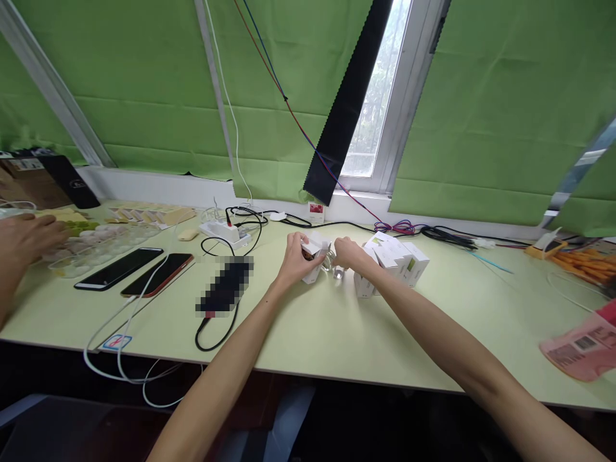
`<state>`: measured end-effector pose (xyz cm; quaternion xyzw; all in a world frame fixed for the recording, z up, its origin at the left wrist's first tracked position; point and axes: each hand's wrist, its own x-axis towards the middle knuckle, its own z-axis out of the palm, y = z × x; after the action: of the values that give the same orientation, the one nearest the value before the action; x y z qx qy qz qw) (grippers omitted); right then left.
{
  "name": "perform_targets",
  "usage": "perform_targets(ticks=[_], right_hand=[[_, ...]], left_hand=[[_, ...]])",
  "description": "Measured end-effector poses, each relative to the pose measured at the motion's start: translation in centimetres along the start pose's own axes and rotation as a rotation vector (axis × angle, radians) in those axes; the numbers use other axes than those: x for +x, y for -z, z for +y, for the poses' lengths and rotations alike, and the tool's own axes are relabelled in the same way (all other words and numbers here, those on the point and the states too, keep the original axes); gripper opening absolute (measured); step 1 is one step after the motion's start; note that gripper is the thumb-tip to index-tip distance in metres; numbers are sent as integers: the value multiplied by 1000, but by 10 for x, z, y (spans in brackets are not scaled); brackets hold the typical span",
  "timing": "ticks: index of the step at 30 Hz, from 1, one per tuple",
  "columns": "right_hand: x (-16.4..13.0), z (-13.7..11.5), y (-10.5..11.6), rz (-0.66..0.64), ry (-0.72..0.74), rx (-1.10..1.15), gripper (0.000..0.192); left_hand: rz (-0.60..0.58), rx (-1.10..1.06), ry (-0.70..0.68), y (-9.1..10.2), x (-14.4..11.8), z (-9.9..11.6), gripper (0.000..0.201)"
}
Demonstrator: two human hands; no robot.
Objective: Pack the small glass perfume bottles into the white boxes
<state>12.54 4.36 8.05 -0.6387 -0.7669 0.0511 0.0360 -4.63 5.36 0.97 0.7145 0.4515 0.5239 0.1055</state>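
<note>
Head view: clock directions run from the clear piece (339, 273) at the centre, low between the two hands over the table (308, 340).
Co-worker's hand: far out at nine o'clock, above a clear tray (110, 247).
Phones: two dark phones (158, 276) at nine o'clock, side by side, a white cable across the nearer one.
Left hand (291, 258): at nine o'clock, thumb and fingers pinching a small white box (312, 277) with its flap apparently raised. A light, steady grip should keep the card from buckling and the opening clear.
Right hand (352, 253): at one o'clock, fingers bunched above the clear piece; I cannot tell whether they pinch it. Working low and slowly seems wise, since smooth, shiny material could slip.
White boxes (392, 260): clustered at three o'clock beneath the right forearm; a raised elbow would avoid knocking them.
Pink packet (582, 343): well apart, towards four o'clock.
</note>
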Motion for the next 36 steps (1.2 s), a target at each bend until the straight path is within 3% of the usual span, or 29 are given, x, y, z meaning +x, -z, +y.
perform_targets(ticks=[5,18,22,28,36], right_hand=[[-11,-6,-3,-48,-19,65,31],[-61,-19,-38,212,-55,224,50],[-60,-14,-56,265,46,347,49],[-54,0,-77,272,329,453,43],[-55,-2,-80,255,391,524,22]], left_hand=[[10,-15,3,2,1,2,50],[5,-2,66,7,4,1,49],[-4,-12,50,8,4,0,48],[-9,20,54,11,4,-1,49],[-82,8,69,11,5,-7,51]])
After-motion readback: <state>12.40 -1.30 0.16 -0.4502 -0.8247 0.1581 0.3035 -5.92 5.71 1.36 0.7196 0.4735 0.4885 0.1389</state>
